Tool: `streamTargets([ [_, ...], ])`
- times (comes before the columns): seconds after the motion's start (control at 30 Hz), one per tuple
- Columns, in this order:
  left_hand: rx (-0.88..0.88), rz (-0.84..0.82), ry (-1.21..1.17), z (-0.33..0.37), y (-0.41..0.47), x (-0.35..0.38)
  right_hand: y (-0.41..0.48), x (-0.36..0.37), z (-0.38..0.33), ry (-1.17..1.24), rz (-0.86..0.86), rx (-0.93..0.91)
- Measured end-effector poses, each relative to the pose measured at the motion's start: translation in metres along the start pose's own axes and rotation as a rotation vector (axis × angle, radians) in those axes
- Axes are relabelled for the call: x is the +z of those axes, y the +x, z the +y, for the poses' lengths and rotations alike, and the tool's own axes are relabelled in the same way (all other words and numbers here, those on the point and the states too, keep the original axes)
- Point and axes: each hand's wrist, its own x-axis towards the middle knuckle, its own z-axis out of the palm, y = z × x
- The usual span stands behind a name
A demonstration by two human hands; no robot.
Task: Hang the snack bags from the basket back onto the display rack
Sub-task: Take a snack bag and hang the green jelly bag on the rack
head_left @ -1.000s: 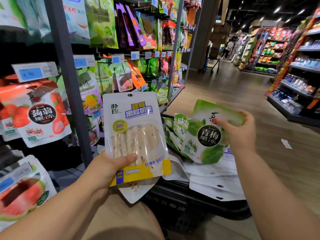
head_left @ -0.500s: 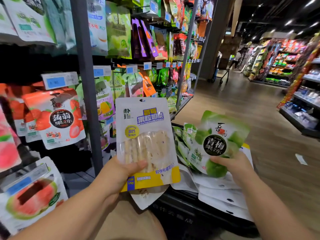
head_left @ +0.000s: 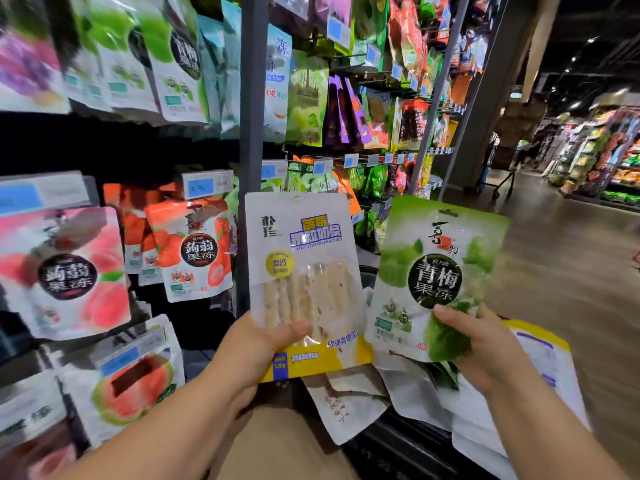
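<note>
L hand (head_left: 256, 351) is pinching white bag (head_left: 304, 271) low, R hand (head_left: 485, 344) gripping green bag (head_left: 436, 271) low; both prob light, floppy, slick, so worth regripping near tops.

A shop aisle runs away to the right, floored in brown wood-look planks (head_left: 561, 271) that shine softly under the lamps. The ceiling (head_left: 595, 26) is dark, almost black, with small white spot lights (head_left: 575, 58) scattered across it. A broad grey pillar (head_left: 485, 126) rises beside the aisle, and a dark-framed trolley (head_left: 498, 183) stands near its foot. Across the aisle, well apart, stand brightly lit shelves (head_left: 602, 157) packed with colourful goods, too blurred to make out. On the left the display rack (head_left: 250, 98) fills the view, its grey upright post running down from the top edge beside a black back panel (head_left: 138, 147).
</note>
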Motion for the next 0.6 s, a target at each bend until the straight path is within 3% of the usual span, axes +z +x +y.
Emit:
streamTargets([
  [0.23,0.119,0.013,0.064,0.007,-0.007,-0.022,0.009,0.059,0.022,-0.022,-0.139,0.105],
  [0.6,0.168,0.147,0.027,0.016,-0.017,-0.061,0.020,0.139,0.050,-0.252,-0.236,0.056],
])
